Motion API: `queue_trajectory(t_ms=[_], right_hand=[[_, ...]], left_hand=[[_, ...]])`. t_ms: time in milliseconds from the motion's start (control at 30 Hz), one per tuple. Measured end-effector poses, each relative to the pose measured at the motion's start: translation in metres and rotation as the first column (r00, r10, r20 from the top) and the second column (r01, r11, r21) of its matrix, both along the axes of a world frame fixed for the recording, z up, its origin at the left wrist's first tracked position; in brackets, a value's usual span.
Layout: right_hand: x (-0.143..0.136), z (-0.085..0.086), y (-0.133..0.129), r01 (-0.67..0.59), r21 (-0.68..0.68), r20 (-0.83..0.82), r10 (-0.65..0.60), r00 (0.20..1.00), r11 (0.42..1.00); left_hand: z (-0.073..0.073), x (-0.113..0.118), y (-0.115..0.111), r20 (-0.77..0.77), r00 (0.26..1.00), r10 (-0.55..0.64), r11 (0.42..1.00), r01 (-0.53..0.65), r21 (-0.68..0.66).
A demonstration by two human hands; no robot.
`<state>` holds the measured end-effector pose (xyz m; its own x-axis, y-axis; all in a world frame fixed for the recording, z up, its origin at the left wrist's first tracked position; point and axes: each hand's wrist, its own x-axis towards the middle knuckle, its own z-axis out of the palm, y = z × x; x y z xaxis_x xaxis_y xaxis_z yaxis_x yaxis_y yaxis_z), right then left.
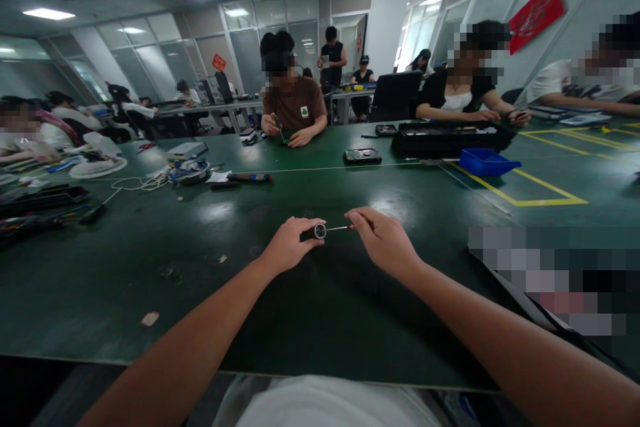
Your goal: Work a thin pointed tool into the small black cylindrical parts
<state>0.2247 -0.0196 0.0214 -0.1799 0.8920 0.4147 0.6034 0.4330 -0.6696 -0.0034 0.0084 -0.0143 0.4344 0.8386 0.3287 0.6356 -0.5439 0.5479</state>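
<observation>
Near the middle of the green table (210, 307), my left hand (293, 245) is closed round a small black cylinder (313, 233), whose round end faces the camera and has a light rim. To its right, my right hand (381, 238) pinches a thin screwdriver (345, 227) with a red part by the fingertips. The metal shaft points left, its tip at or very close to the rim of the cylinder. Both hands are held above the table, and the handle of the screwdriver is mostly hidden by my fingers.
A hard drive (363, 156), a long black housing (450, 139) and a blue tray (487, 162) lie across the table. At left are a cable bundle (189, 171), a dark tool (250, 177) and a white fan grille (99, 167). People sit opposite.
</observation>
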Motion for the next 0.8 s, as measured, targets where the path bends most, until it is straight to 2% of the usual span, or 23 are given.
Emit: queue_trajectory(t_ms=[233,500,633,800], right_hand=[[-0.0014,-0.0013,-0.003,-0.03,0.036,-0.032,0.031,0.999,0.999],[-0.0009,-0.0004,-0.002,-0.028,-0.022,-0.026,0.028,0.999,0.999],[-0.0024,-0.0017,-0.0037,-0.074,0.044,-0.024,0.075,0.997,0.996],[-0.0014,-0.0024,-0.0013,-0.046,-0.016,0.005,0.046,0.999,0.999]], left_hand=[[0.0004,-0.0011,-0.0004,0.052,0.998,0.019,1.0,-0.018,-0.014],[0.0003,-0.0003,-0.0004,0.06,0.998,0.026,1.0,-0.025,-0.014],[0.0001,-0.0012,-0.0004,0.087,0.994,0.058,0.998,-0.058,-0.008],[0.0001,-0.0008,-0.0005,0.087,0.995,0.055,0.998,-0.054,-0.012]])
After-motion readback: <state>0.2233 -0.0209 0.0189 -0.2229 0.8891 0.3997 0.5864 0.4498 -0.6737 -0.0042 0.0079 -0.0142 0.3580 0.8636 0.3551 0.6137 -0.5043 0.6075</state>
